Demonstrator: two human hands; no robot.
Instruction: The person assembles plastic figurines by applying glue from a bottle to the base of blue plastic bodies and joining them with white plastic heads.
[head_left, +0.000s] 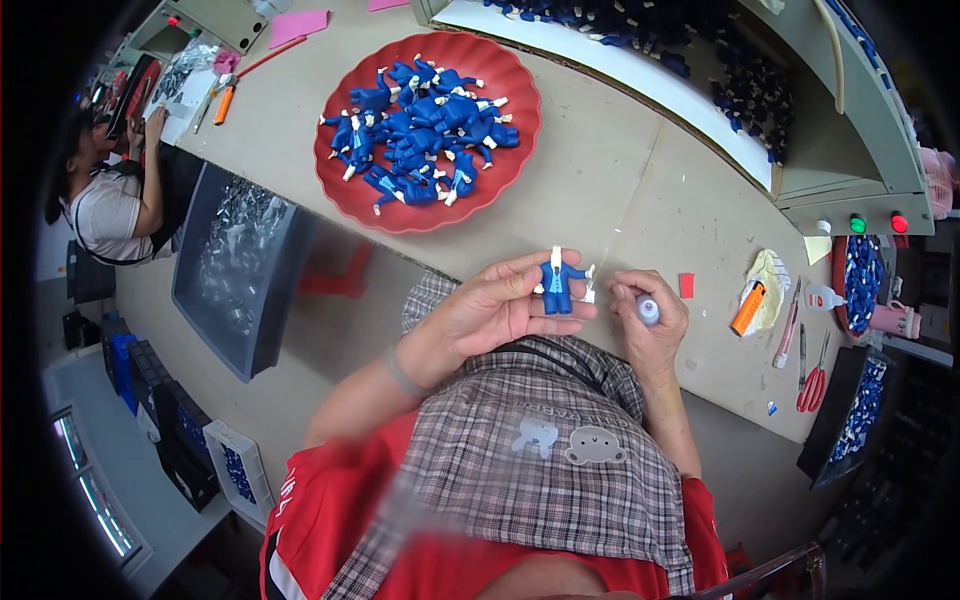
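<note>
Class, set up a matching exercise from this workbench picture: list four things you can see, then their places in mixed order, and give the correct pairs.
Things:
1. small blue suited figurine
2. small white-capped bottle
3. round red plastic tray
4. red-handled scissors

Places:
A. on the bench, far right
B. in the right hand
C. in the left hand
D. mid-bench, heaped with blue figurines

Pairs: 1-C, 2-B, 3-D, 4-A

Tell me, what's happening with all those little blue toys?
A person's left hand pinches one small blue plastic suited figure upright above the lap. The right hand grips a small white-capped bottle beside it. More blue figures are piled on a round red tray on the beige worktable.
</note>
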